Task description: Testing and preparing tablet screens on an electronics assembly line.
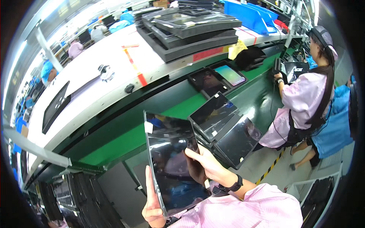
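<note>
A glossy black flat panel stands tilted in front of me, its shiny face mirroring the room. My left hand grips its lower left edge, thumb lying up along the rim. My right hand rests open-fingered across the panel's right edge, holding it from that side; a black band sits on that wrist. Just right of the panel, two more dark panels lie overlapping on the green conveyor belt.
Further along the belt lie a dark tablet and a lit one. Black foam trays are stacked on the white upper shelf. A co-worker in pink stands at right. Blue bins sit behind.
</note>
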`<state>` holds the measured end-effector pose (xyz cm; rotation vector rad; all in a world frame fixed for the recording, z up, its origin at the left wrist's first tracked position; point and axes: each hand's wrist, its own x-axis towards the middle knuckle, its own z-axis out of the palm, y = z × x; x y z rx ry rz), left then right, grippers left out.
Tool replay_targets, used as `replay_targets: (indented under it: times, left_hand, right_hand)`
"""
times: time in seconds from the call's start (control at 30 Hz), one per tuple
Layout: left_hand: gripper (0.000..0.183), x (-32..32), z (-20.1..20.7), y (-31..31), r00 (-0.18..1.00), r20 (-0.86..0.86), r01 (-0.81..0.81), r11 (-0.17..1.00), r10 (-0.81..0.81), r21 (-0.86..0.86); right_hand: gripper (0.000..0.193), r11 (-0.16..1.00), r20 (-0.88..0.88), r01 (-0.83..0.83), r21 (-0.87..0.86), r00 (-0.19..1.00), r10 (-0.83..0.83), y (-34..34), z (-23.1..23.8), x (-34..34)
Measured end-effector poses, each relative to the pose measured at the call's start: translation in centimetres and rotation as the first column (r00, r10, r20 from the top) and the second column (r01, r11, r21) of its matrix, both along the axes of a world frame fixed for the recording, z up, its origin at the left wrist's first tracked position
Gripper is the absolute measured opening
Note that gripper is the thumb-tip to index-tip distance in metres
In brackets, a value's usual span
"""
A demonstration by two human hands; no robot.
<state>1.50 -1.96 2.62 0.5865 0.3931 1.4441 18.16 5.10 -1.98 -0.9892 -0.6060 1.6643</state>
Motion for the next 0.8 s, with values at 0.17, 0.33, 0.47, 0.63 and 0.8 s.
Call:
replay_targets:
  times: [0.17,0.33,0.47,0.63,0.8]
  left_hand:
    - [0.063,-2.6,-9.6,3.0,0.907,-0.302,0.130,0.878,-0.292,-0.460]
    - [0.032,1.6,-18.4,4.1,0.927,-0.285,-0.014,0.736,-0.245,-0.677]
    - [0.040,5.8,-26.1,6.6,0.918,-0.217,0.069,0.672,-0.332,-0.738]
    - [0.051,9.9,-30.4,6.9,0.896,-0.050,0.243,0.583,-0.440,-0.775]
    - [0.058,10.3,-29.3,6.1,0.746,-0.077,0.339,0.477,-0.661,-0.811]
  right_hand:
    - [0.026,0.969,0.594,-0.228,0.092,0.794,0.131,-0.1,-3.9,4.9]
    - [0.034,0.878,0.895,0.200,0.435,0.011,-0.446,7.4,-9.2,26.6]
    - [0.056,0.938,0.617,0.103,-0.330,0.776,0.132,10.3,-20.8,40.7]
    - [0.066,0.910,0.556,-0.104,-0.401,0.762,0.332,9.1,-18.4,34.9]
    - [0.069,0.931,0.662,-0.112,-0.346,0.674,0.327,4.4,-21.2,35.1]
